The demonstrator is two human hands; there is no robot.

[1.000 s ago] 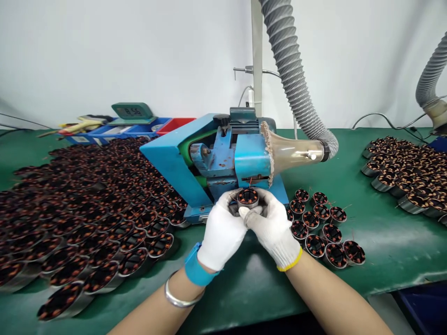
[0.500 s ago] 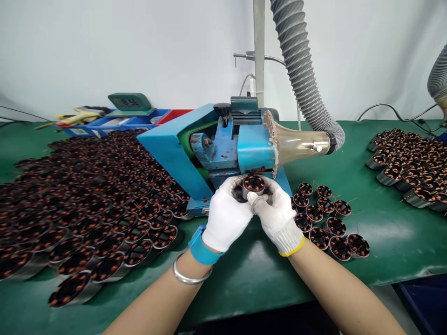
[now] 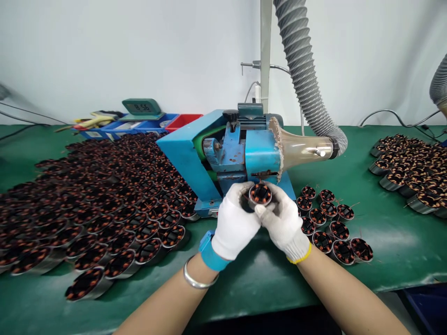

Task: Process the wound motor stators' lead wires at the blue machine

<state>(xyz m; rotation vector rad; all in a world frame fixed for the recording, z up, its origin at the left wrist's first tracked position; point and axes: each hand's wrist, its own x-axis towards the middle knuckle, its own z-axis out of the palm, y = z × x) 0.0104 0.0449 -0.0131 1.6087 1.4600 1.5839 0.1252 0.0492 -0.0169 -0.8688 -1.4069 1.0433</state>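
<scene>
Both gloved hands hold one motor stator (image 3: 260, 194), a steel ring with copper windings and black insulation inside. My left hand (image 3: 234, 218) closes round its left side. My right hand (image 3: 283, 216) grips the right side, with a thumb against the front. A copper wire seems to stand up from the stator's far edge. Just beyond it is the slot in the front of a blue belt-driven machine (image 3: 263, 151). The fingertips behind the stator are partly hidden.
Many stators (image 3: 115, 186) crowd the left of the green table (image 3: 265, 284). Several more (image 3: 328, 218) stand right of the machine, others (image 3: 408, 172) at far right. A clear funnel (image 3: 303, 150) joins a grey hose (image 3: 300, 60). Blue bins (image 3: 132, 128) and a digital clock (image 3: 141, 108) sit behind.
The whole view has shifted, so the scene sits slightly right and lower. The stator stays in both hands, now tipped a little and slightly farther from the machine's slot, which shows more.
</scene>
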